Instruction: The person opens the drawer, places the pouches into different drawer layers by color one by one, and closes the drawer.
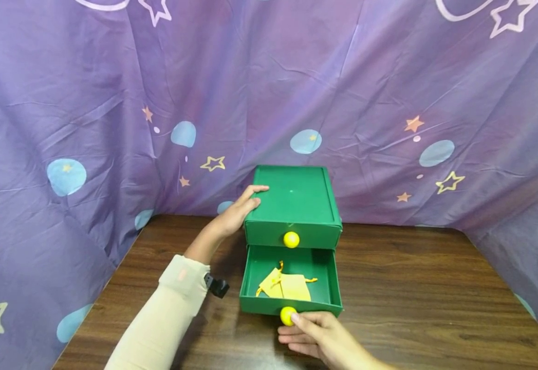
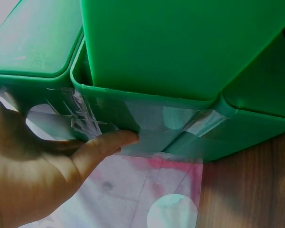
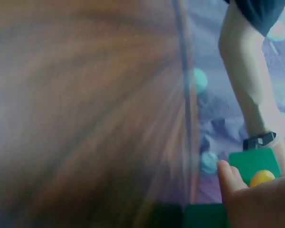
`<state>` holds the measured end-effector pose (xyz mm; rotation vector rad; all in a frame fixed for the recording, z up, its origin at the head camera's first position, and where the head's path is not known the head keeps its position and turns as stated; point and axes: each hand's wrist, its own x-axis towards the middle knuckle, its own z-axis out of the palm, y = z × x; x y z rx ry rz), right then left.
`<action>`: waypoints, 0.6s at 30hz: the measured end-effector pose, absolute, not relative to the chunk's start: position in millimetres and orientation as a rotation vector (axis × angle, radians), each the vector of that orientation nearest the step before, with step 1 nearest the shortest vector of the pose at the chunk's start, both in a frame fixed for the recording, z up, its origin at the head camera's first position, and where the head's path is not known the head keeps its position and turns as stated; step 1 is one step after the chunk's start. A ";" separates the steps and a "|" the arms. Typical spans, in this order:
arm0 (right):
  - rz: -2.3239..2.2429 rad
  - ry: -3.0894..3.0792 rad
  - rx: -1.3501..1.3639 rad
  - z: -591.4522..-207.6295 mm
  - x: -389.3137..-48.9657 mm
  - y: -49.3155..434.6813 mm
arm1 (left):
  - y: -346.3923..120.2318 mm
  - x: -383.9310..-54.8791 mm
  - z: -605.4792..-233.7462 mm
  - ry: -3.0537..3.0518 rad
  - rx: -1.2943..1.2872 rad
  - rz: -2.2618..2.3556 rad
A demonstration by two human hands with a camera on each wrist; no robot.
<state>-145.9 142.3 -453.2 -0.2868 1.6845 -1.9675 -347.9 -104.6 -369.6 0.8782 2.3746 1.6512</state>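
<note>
A green two-drawer box [image 1: 292, 192] stands in the middle of the table, its upper drawer [image 1: 269, 234] closed. The lower drawer [image 1: 321, 262] is pulled out, and two small yellow drawstring pouches [image 1: 295, 287] lie inside it. My left hand [image 1: 236, 213] rests against the box's left side, fingertips over its top edge; in the left wrist view the thumb [image 2: 109, 142] lies straight along the taped side. At the lower drawer's front, my right hand [image 1: 317, 336] holds its round yellow knob [image 1: 288, 315], thumb on the knob and fingers beneath.
A second yellow knob [image 1: 291, 239] sticks out from the upper drawer. The brown wooden table [image 1: 412, 288] extends to both sides of the box. Behind it hangs a purple cloth [image 1: 366, 103] with stars and blue spots. A black device [image 1: 217, 285] is strapped at the left wrist.
</note>
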 end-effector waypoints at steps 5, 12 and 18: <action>-2.088 1.506 -0.094 -456.5 -143.7 134.4 | -104.2 -346.9 -367.5 2.387 0.869 1.636; -2.118 1.472 -0.075 -455.4 -144.2 133.2 | -105.0 -346.5 -367.7 2.384 0.866 1.633; -2.128 1.474 -0.105 -454.9 -149.6 133.9 | -105.0 -346.5 -368.6 2.386 0.864 1.628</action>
